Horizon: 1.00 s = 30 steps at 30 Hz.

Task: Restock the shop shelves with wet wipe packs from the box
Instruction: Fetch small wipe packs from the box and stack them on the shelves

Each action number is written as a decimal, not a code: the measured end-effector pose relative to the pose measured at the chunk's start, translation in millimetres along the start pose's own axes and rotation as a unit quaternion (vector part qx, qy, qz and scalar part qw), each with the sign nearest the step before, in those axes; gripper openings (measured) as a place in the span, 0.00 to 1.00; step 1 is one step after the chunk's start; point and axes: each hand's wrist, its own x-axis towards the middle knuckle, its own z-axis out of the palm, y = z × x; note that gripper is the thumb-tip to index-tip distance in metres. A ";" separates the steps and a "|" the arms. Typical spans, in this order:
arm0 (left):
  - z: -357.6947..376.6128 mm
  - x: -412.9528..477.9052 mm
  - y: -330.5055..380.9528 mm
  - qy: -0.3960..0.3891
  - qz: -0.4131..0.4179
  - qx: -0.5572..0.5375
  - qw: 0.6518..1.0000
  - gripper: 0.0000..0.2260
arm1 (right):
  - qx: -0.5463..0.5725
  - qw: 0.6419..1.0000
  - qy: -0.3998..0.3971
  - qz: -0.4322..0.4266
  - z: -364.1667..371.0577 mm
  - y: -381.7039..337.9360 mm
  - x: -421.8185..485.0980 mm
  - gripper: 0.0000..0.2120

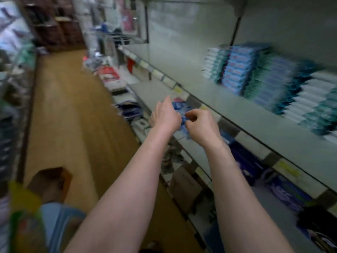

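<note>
While the picture is smeared by motion, a brown cardboard box [52, 181] sits on the floor at seven o'clock. At centre the left hand [166, 115] and the right hand [201, 125] are both curled around a blue wet wipe pack [179, 109], gripping it between them in front of the shelf edge [228, 116]. At two o'clock, stacked wipe packs [259, 72] lie on the grey shelf.

Two hands [166, 115], one blue pack [179, 108], five stacks of wet wipe packs [273, 79], one cardboard box [51, 183].
</note>
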 end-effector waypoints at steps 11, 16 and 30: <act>-103.0 -71.6 -194.3 0.134 -0.275 -0.053 0.950 0.34 | 0.030 0.966 -0.197 -0.165 134.2 -131.7 -79.3 0.15; -155.3 -98.4 -272.5 0.172 -0.338 -0.029 0.925 0.35 | 0.047 0.937 -0.283 -0.199 193.8 -193.1 -122.7 0.15; -267.9 -138.8 -483.3 0.196 -0.415 -0.034 0.888 0.31 | 0.040 0.884 -0.414 -0.214 370.0 -336.3 -211.9 0.16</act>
